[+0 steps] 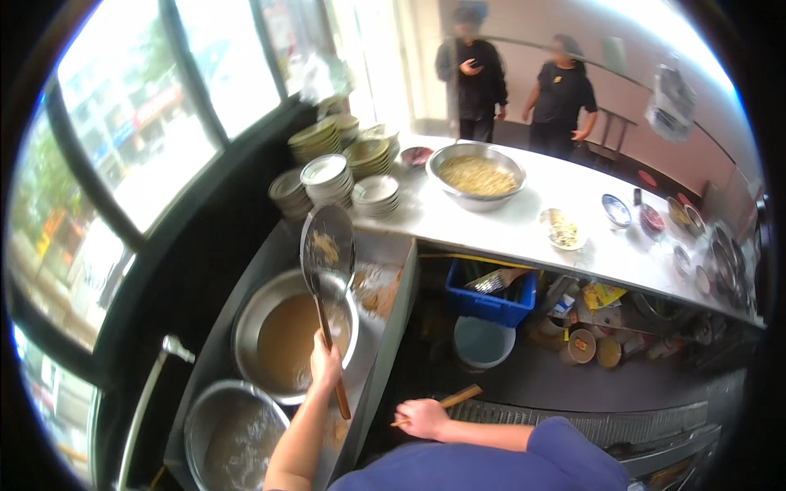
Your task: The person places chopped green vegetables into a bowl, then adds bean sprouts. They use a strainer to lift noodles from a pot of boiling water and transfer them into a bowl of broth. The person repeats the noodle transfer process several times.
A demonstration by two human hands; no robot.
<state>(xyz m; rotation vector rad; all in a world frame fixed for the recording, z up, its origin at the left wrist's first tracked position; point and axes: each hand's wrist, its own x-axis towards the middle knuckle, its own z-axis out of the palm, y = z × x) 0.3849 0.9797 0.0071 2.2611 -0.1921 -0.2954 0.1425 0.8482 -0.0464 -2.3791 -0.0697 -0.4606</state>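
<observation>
My left hand (pixel 325 364) is closed round the wooden handle of a round skimmer (pixel 328 245), lifted over the sink. A few pale shreds cling to its dark mesh head. Beneath the skimmer, a large metal basin (pixel 246 327) holds cloudy brown liquid. Nearer to me stands a second metal basin (pixel 201 413) with water in it. My right hand (pixel 422 418) grips a light wooden stick (pixel 461 396), held low in front of my body; its wider end points right. I cannot make out the stick's exact kind.
Stacked bowls (pixel 326 176) crowd the white counter's left end, beside a big metal bowl of pale shredded food (pixel 479 174). A blue crate (pixel 491 295) and a grey bucket (pixel 485 344) sit below. A pipe (pixel 141 409) rises left of the sink. Two people (pixel 565 98) stand beyond the counter.
</observation>
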